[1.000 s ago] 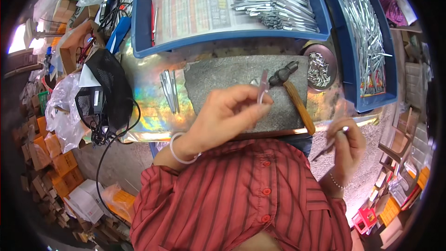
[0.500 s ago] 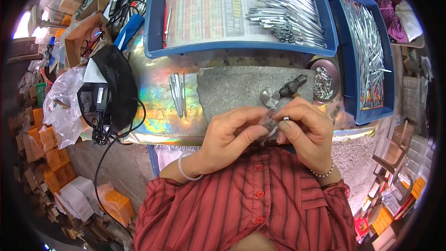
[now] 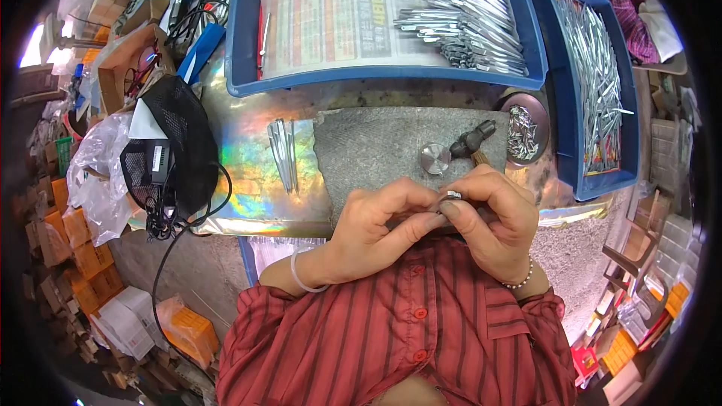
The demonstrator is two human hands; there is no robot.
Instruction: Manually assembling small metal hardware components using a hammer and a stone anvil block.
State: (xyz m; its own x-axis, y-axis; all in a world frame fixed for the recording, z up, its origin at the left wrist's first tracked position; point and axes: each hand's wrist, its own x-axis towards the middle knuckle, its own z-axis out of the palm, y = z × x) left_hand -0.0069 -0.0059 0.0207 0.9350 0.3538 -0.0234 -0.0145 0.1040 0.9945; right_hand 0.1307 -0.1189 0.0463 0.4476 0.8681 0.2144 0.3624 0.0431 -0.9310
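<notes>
Over the near edge of a grey slab, my two hands meet fingertip to fingertip. My right hand pinches a small shiny metal piece between thumb and forefinger. Closed too, my left hand has its thumb and forefinger against the right fingertips; what lies between them is hidden. Just beyond the hands, a round metal disc rests on the slab. Beside it lies a hammer with a dark head, its handle partly covered by my right hand. A round dish of small metal parts stands to the right.
Several slim metal strips lie left of the slab. A large blue tray lined with newspaper holds many metal strips; a second blue tray stands right. At left are a black mesh bag and a cable. Another person's sleeve shows far right.
My hands have come closer together, and the fingertips now touch. The small metal piece shows turned differently at the right fingertips. The whole view has shifted slightly.
</notes>
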